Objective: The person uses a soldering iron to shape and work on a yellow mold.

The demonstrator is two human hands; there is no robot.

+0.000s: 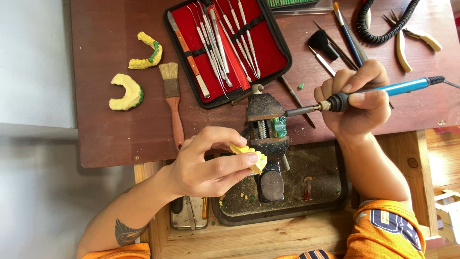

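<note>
Heat is the thing to watch: keep your right hand [359, 103] steady on the blue soldering iron [383, 91], its tip at the green piece in the vise [266, 122], while your left hand [211, 165] pinches the yellow dental cast [251, 156] just beside it.

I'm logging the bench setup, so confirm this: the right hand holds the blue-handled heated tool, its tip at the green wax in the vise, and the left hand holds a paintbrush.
One thing is wrong. In the head view, the left hand holds a yellow dental cast, not a paintbrush; the paintbrush lies untouched on the table. The right hand, blue-handled heated tool, green wax and vise are as stated.
</note>
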